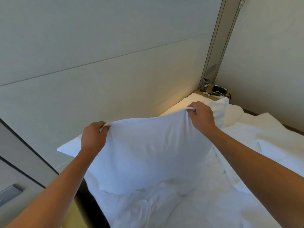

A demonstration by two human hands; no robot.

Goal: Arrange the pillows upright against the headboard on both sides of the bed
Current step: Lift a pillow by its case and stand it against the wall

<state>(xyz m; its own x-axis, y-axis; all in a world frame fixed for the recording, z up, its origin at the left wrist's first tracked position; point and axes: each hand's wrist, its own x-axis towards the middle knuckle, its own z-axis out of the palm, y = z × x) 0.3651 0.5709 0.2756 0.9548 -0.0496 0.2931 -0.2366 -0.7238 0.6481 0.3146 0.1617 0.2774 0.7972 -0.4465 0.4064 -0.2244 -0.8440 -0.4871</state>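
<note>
The person holds a white pillow (148,150) up by its two top corners, the left hand (93,137) pinching the near-left corner and the right hand (201,116) bunching the far-right one, each grip closed on fabric. Held this way the pillow hangs with its filling settled low, likely so it can be stood upright against the headboard (115,83) just behind it. A second pillow (69,148) lies flat behind the held one at the left, only its corner showing, and a third (220,111) sits at the far right, mostly hidden by the right hand. The held pillow's lower edge merges with the rumpled bed sheets (164,208), so whether it rests on the bed or hangs clear cannot be told. Small dark objects and a white cable on the bedside shelf (213,92) are too small to identify.
</note>
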